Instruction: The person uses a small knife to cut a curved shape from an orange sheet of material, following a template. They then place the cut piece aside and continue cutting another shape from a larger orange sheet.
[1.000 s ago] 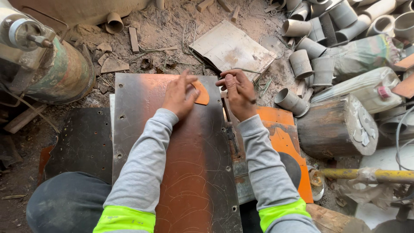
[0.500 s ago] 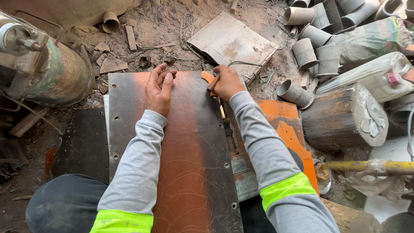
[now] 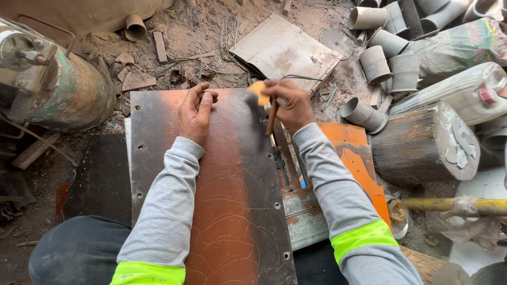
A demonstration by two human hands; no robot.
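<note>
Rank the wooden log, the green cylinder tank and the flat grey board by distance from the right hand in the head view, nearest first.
From the right hand:
1. Flat grey board, just beyond the fingers, on the dirt.
2. Wooden log, off to the right, past the orange sheet.
3. Green cylinder tank, far left, beyond the left hand.

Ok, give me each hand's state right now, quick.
Left hand: open, resting palm-down on the rusty metal sheet, holding nothing.
Right hand: closed, gripping a thin stick-like tool and an orange template piece.
</note>
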